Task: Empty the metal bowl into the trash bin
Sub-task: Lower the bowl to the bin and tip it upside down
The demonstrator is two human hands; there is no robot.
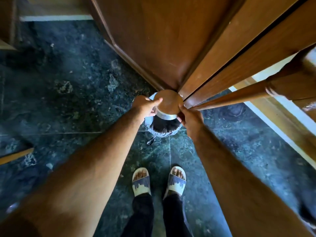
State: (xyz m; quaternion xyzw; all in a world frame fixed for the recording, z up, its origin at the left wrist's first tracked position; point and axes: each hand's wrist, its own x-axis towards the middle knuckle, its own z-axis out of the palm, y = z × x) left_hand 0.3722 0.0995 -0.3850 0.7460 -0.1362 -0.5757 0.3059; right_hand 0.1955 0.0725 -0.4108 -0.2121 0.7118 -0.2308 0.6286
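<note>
The metal bowl is turned with its bottom up, so its inside is hidden and it cannot be told if anything is left in it. It covers most of the trash bin; only a dark opening and a piece of the liner show below it. The fingers of the left hand and the right hand go partly behind the bowl wall. The wooden door is cut off by the top edge. Both upper arms leave the picture at the bottom.
</note>
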